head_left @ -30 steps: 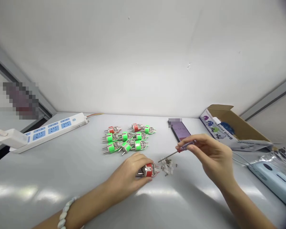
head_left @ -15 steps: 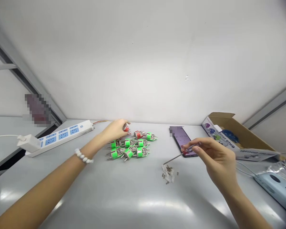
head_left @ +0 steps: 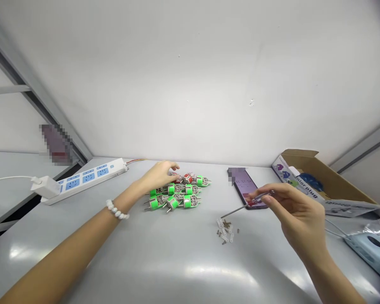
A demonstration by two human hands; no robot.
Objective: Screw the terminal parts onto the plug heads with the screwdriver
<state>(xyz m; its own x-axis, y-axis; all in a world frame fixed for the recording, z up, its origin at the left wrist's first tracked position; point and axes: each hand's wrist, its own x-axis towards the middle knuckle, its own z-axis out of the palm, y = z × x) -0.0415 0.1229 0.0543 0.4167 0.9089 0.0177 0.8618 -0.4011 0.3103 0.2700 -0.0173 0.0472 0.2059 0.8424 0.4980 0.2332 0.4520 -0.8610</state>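
Note:
My left hand [head_left: 161, 174] is at the back of a group of plugs, over a red plug [head_left: 176, 178] that it partly hides; its fingers are curved and slightly apart. Beside that plug lies another red one [head_left: 187, 178]. Several green plugs [head_left: 191, 201] with metal pins and bare inner parts lie in rows in front. My right hand [head_left: 291, 209] holds a screwdriver [head_left: 251, 202] with a clear and red handle between thumb and fingers. The screwdriver's tip points down at a small pile of white strips [head_left: 223, 230] and brass-coloured screws [head_left: 227, 224].
A phone [head_left: 244, 184] lies beyond the screwdriver. An open cardboard box [head_left: 332, 177] stands at the right, with a light blue device [head_left: 372, 251] in front. A white power strip [head_left: 91, 179] with a plugged-in adapter [head_left: 46, 188] lies at the left.
My left hand has lowered a red plug among the others and its fingers have loosened. The whole view has shifted slightly. My right hand still holds the screwdriver near the pile.

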